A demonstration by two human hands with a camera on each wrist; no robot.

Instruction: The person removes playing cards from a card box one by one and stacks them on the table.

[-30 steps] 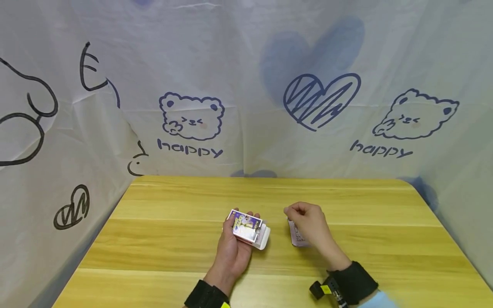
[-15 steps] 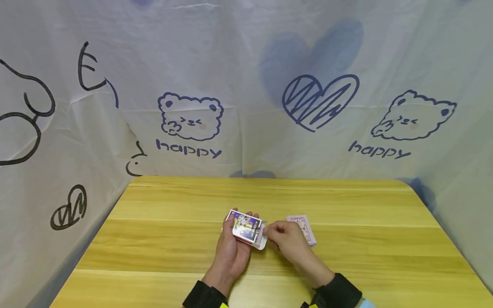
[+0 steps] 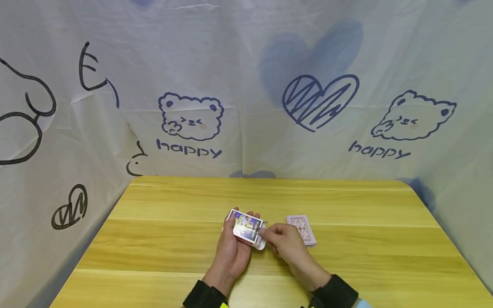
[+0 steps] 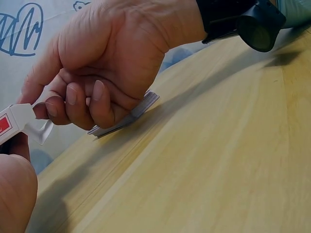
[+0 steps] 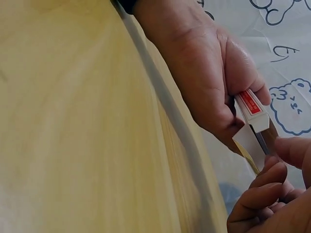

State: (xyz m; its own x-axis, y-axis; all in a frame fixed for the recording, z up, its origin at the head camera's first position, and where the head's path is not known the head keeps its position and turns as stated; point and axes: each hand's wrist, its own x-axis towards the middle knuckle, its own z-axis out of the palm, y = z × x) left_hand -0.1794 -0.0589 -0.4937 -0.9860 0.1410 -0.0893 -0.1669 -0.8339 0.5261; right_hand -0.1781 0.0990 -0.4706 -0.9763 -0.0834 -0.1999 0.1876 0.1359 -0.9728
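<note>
Wooden surface (image 3: 173,252) underlay the card box (image 3: 245,226), likely crushable, best side-held; left grip (image 3: 231,249) clamped it, right grip (image 3: 286,244) its mouth (image 5: 261,122).

My head camera looks forward and down from above and behind the fingers (image 3: 274,234), far enough back to take in the wood-grain table (image 3: 154,239) and, beyond the fingertips, the white cloth (image 3: 246,55). My left wrist camera, close and tilted, faces the right hand (image 4: 107,58); my right wrist camera, likewise close, looks past the right fingers to the left hand (image 5: 199,68). All share the playing-card box (image 3: 245,226) at the fingertips; head and left wrist share the card stack (image 3: 302,227).
</note>
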